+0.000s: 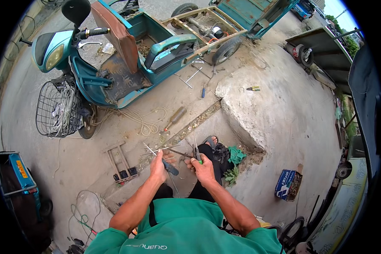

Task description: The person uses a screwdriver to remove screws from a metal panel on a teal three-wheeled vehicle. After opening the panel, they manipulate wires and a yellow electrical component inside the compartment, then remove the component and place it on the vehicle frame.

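My left hand (158, 168) has a screwdriver with a dark blue handle (172, 169) across its palm, pinned by the thumb; its fingers partly stretch toward the other hand. In my right hand (203, 170) is another screwdriver with a green and black handle (199, 157), its thin shaft pointing away from me. A dark slim rod (180, 153) runs from the right hand's fingers toward the left hand; what grips it I cannot make out. The hands are close together above the ground, between my knees.
A teal cargo tricycle (131, 72) with an open frame stands ahead. Wrenches (194, 78), a blue-handled screwdriver (203, 92), pliers (253, 88) and a brown bottle (176, 117) lie on the ground. A broken concrete slab (241, 114) and a blue carton (287, 184) are to the right, a small wooden frame (119, 162) left.
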The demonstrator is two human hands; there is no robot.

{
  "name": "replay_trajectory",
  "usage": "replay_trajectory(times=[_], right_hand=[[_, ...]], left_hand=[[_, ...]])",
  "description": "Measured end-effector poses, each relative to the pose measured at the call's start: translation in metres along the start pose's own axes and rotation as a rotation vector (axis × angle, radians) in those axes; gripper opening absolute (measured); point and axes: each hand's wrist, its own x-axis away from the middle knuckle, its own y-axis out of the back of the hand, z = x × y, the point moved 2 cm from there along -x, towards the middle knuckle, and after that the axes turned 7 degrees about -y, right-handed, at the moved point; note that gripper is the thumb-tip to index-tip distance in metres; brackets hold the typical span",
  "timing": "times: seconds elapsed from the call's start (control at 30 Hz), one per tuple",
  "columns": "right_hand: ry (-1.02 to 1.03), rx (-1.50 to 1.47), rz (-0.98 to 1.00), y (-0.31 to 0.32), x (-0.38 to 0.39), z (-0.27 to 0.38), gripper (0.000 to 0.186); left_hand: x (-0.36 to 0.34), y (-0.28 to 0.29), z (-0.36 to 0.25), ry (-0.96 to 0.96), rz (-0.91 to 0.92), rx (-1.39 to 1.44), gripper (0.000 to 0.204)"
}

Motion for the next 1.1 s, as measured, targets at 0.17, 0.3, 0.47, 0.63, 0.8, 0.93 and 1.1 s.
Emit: replay_trajectory(times=[0.17,0.3,0.47,0.63,0.8,0.93,1.1], right_hand=[[-0.034,-0.110,0.049,0.088,-0.160,0.074,0.020],[-0.120,-0.110,0.082,0.156,-0.285,0.131,0.017],[-0.172,-0.105,0.074,0.235,-0.382,0.197,0.016],[-0.106,0.008,0.083,0.280,-0.435,0.266,0.024],[0.102,0.236,0.321,0.235,-0.441,0.343,0.040],[0.271,0.365,0.533,0.179,-0.420,0.424,0.043],[0.381,0.417,0.793,0.122,-0.419,0.517,0.040]], left_hand=[[-0.174,-0.079,0.001,0.094,-0.147,0.018,0.045],[-0.345,-0.119,0.059,0.084,-0.238,-0.079,0.037],[-0.473,-0.168,0.086,0.100,-0.462,-0.211,0.036],[-0.461,-0.301,0.039,-0.061,-0.146,-0.704,0.054],[-0.365,-0.455,-0.108,-0.130,0.413,-0.237,0.064],[-0.340,-0.474,-0.193,-0.207,0.256,-0.443,0.048],[-0.328,-0.462,-0.303,-0.655,0.233,-0.553,0.031]])
